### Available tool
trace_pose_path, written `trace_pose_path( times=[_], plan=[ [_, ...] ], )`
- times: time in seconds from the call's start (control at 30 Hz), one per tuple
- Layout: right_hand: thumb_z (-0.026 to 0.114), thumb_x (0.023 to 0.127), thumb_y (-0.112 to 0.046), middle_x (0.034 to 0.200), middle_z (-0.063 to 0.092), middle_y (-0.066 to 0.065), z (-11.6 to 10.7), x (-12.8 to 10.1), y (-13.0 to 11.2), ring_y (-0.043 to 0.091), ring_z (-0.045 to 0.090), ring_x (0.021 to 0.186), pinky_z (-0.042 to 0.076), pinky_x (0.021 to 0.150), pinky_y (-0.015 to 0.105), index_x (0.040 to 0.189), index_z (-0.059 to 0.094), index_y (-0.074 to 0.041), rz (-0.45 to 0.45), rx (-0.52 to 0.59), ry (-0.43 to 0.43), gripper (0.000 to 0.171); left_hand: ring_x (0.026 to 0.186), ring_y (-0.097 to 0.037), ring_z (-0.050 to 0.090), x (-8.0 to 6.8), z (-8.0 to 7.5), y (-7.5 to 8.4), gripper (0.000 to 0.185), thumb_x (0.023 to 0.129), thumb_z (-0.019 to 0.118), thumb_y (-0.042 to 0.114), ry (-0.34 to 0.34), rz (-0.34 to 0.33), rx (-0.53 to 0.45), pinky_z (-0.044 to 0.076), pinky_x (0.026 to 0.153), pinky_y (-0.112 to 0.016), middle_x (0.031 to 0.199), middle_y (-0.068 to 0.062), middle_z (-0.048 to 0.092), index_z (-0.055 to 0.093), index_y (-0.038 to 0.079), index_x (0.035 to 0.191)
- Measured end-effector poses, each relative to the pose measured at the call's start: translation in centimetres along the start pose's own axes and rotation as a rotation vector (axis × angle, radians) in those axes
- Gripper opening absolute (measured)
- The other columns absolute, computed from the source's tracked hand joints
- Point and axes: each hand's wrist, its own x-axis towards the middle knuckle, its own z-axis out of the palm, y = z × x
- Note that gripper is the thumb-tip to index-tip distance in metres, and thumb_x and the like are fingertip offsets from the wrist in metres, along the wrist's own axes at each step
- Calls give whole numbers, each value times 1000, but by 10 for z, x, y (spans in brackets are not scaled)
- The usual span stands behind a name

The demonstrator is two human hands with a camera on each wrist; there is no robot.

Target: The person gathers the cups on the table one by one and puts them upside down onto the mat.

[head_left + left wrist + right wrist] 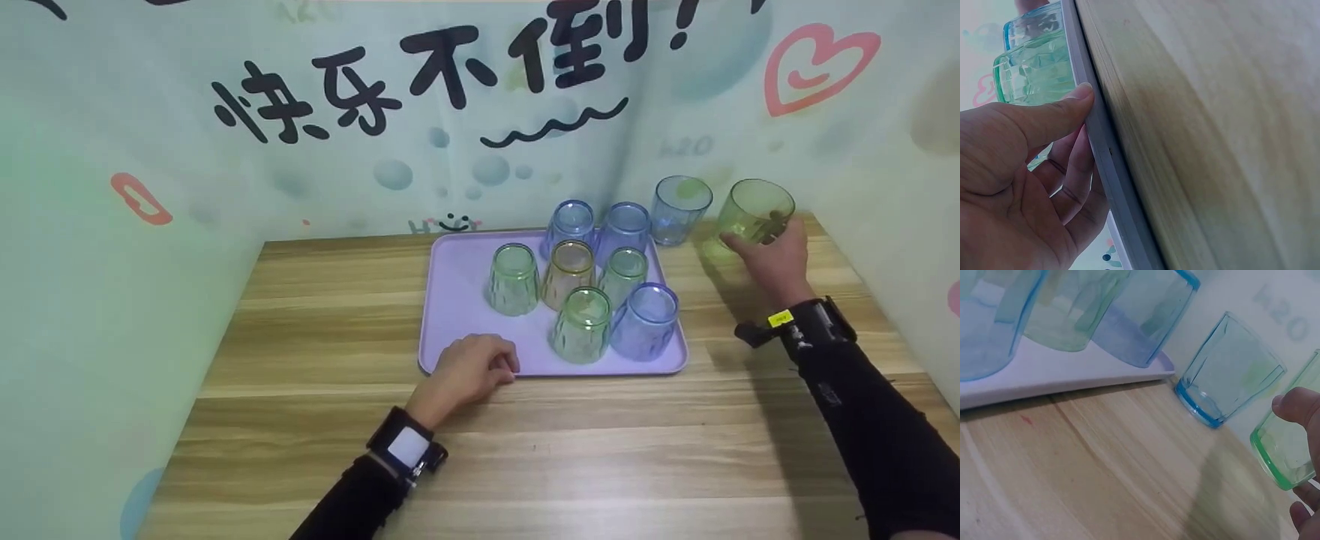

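A lavender tray (pixel 465 300) lies on the wooden table and carries several upside-down cups in blue, green and amber. My left hand (pixel 504 367) grips the tray's front left rim (pixel 1103 152), thumb (pixel 1072 104) on the edge and fingers curled on the other side. A green faceted cup (pixel 1036 73) stands just beyond the thumb. At the back right, my right hand (pixel 757 238) holds an upright green cup (pixel 754 210), fingers curled round its lower part (pixel 1289 455). An upright blue cup (pixel 679 206) stands on the table between that cup and the tray (pixel 1033 377).
Printed wall panels enclose the table on the left, back and right, close behind the blue cup (pixel 1230 371). Bare wood table (pixel 562 450) stretches in front of the tray and to its left. Both wrists wear black camera straps.
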Motion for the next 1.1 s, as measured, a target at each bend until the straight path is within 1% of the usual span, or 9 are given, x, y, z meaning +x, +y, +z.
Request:
trace_pose_path(
  times=[0.07, 0.17, 0.33, 0.43, 0.53, 0.63, 0.73, 0.9, 1.1],
  plan=[
    [80, 87, -40, 144, 35, 18, -1, -1, -3, 29, 38, 128, 40, 102, 36, 152, 20, 1, -5, 25, 8, 97, 81, -12, 62, 0, 0, 0, 6, 90, 78, 15, 1, 0, -2, 49, 77, -36, 82, 11, 66, 74, 20, 90],
    [81, 87, -38, 142, 36, 16, -3, -2, -8, 28, 39, 128, 40, 102, 35, 152, 22, 0, -10, 52, 18, 96, 81, -12, 62, 0, 0, 1, 6, 90, 78, 15, -1, -2, -1, 49, 77, -35, 83, 10, 66, 74, 19, 90],
    [81, 87, -36, 141, 37, 14, -5, -4, -16, 26, 38, 128, 40, 102, 34, 150, 25, -2, -29, 70, 42, 91, 82, -12, 62, 0, -1, 1, 7, 90, 78, 14, -11, -12, -6, 49, 77, -36, 83, 10, 66, 74, 19, 90],
    [82, 87, -36, 142, 37, 13, -5, -5, -22, 26, 37, 129, 40, 101, 34, 151, 26, -4, -40, 78, 58, 91, 82, -12, 62, 0, 0, 1, 7, 89, 78, 14, -6, -7, -4, 49, 77, -36, 83, 10, 66, 74, 19, 90],
    [83, 86, -33, 143, 36, 12, -5, -7, -28, 25, 38, 130, 40, 102, 34, 150, 28, -7, -56, 110, 77, 88, 82, -11, 63, 0, 0, 0, 7, 89, 78, 14, 4, 4, 3, 49, 77, -36, 83, 11, 66, 73, 20, 89],
    [83, 86, -30, 142, 38, 11, -3, -11, -35, 22, 39, 126, 40, 101, 34, 149, 31, -11, -76, 136, 98, 84, 83, -11, 63, -1, 1, -1, 8, 90, 78, 14, 6, 9, 3, 49, 76, -36, 82, 11, 66, 73, 19, 89],
    [83, 85, -28, 139, 40, 8, -2, -15, -44, 18, 40, 121, 40, 98, 33, 148, 33, -13, -96, 146, 109, 82, 83, -11, 63, -1, 1, 0, 8, 90, 78, 14, -2, 0, -2, 49, 75, -37, 82, 12, 66, 73, 19, 89],
    [84, 86, -26, 137, 42, 6, 1, -22, -60, 19, 42, 123, 40, 98, 33, 150, 33, -15, -136, 185, 96, 83, 82, -12, 62, -1, -1, 1, 8, 91, 78, 14, -13, -18, -12, 49, 75, -37, 81, 11, 65, 73, 20, 89],
    [83, 86, -20, 135, 45, 6, 6, -33, -79, 22, 46, 123, 42, 96, 32, 149, 35, -14, -201, 267, 51, 79, 82, -12, 62, 0, -1, 2, 7, 90, 78, 14, -13, -19, -9, 49, 77, -37, 82, 11, 65, 74, 20, 89]
  ],
)
